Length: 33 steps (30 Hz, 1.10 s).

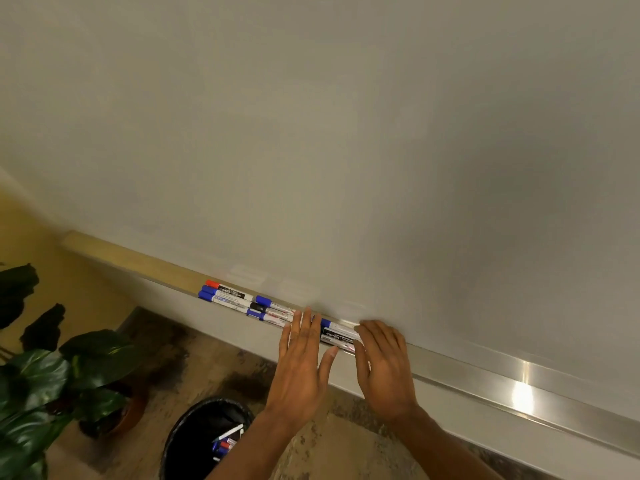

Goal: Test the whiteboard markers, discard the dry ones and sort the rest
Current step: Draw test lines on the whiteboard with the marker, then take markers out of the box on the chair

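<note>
Both grips are wide, fingers straight, and hold nothing. The left grip point(301, 358) and the right grip point(384, 368) lie flat on the marker ledge point(485, 379) with a small bundle of markers point(341, 336) between them. Their fingertips touch its two ends, as if squaring it up.

Just beyond the left grip, a second bundle point(268, 310) of three lies on the same ledge, capped blue, black and blue. Farther that way is a third bundle point(225, 293), capped red, blue and blue.

Below the left grip's wrist, on the floor, a black bin point(194, 415) holds several discarded markers point(227, 443). Testing and discarding therefore look largely done, and the sorting seems near its end. I cannot tell by what rule they are grouped, since the colours are mixed.

Above the grips the whiteboard point(311, 133) shows only faint smears. A potted plant point(38, 393) stands well to the left of the bin, out of the way. Nothing blocks the ledge.
</note>
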Available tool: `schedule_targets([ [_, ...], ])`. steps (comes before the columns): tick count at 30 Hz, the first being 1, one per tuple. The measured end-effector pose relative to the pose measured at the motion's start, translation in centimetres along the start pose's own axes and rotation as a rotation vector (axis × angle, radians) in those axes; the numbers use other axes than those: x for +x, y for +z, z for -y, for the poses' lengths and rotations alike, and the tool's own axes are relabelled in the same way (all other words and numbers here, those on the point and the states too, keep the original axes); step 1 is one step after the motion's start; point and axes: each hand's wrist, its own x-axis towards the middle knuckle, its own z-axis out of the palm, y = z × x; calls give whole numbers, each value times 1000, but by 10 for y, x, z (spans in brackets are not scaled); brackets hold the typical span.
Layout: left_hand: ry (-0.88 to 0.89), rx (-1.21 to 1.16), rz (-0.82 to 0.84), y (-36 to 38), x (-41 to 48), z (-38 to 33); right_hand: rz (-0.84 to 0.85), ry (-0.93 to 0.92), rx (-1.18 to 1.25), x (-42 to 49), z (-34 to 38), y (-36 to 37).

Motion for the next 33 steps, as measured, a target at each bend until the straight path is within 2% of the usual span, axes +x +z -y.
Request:
schedule_targets([
  [8,16,-11,-43,-16,-20,-61,22,102,30,-12,1,-76],
  [25,149,67,-161,-31,-72,-229,-9,141,-69,-56,-49,-255],
  [33,292,146,-172,-38,-81,-278,-78,175,-153,-84,-56,-305],
])
